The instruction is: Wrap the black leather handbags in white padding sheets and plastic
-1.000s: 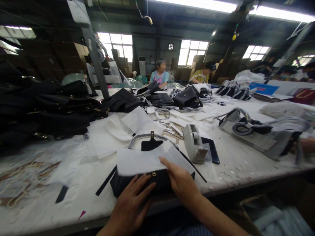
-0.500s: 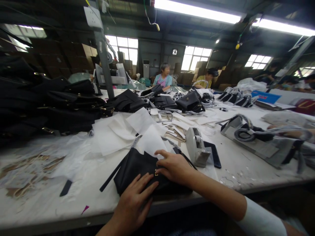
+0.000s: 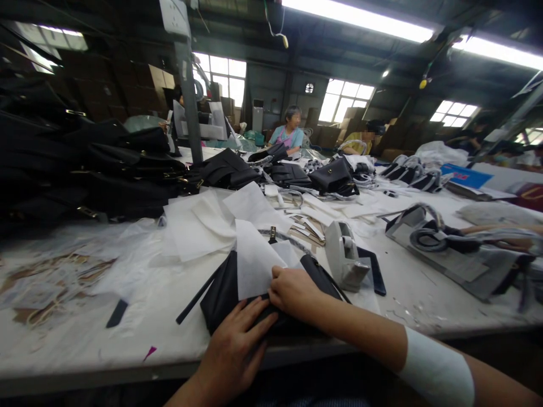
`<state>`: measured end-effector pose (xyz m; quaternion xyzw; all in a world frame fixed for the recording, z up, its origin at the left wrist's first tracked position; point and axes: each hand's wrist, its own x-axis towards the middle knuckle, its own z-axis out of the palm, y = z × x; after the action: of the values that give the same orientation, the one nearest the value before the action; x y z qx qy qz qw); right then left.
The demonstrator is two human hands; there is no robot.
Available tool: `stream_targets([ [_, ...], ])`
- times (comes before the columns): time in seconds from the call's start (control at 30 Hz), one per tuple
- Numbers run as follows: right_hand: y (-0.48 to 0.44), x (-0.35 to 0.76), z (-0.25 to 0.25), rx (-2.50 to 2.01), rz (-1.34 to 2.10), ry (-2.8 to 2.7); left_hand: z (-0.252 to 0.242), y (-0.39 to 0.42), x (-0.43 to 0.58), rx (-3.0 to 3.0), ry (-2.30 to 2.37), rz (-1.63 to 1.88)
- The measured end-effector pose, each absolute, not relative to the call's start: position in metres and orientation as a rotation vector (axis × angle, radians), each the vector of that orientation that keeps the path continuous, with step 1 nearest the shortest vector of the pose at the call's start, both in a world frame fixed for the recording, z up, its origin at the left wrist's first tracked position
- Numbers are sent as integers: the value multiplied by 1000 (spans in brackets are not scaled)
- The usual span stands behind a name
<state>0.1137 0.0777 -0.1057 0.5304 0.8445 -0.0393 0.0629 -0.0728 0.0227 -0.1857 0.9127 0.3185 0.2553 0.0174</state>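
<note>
A black handbag (image 3: 220,297) lies at the table's near edge in front of me. My left hand (image 3: 237,345) rests on its near left part, fingers stretched out and slightly spread. My right hand (image 3: 294,294) is on the bag's middle, its fingers curled together beside the lower edge of a white paper sheet (image 3: 254,263). What those fingers hold, if anything, is hidden under them. The sheet lies over the bag's front. A wrapped handle and a small black strap end with metal (image 3: 272,233) show behind it.
A grey tape dispenser (image 3: 344,254) and a dark phone (image 3: 376,274) stand right of the bag. White paper sheets (image 3: 199,226) lie behind it. Black bags (image 3: 127,169) are piled at left, a grey wrapped bag (image 3: 449,254) lies at right. Co-workers (image 3: 288,133) sit across the table.
The white sheet now lies further forward over the bag's front. My right hand's fingers have curled in and cover the gold clasp that showed before. My left hand has stayed on the bag.
</note>
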Motion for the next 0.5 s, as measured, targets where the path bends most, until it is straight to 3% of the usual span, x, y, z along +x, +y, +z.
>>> stream_targets([
  [0.27,91,136,-94,1692,-293,2589,-192,23,-74,2809,994,754],
  [0.5,87,150,-98,1444,-545,2867,-190,23,-72,2782,1010,797],
])
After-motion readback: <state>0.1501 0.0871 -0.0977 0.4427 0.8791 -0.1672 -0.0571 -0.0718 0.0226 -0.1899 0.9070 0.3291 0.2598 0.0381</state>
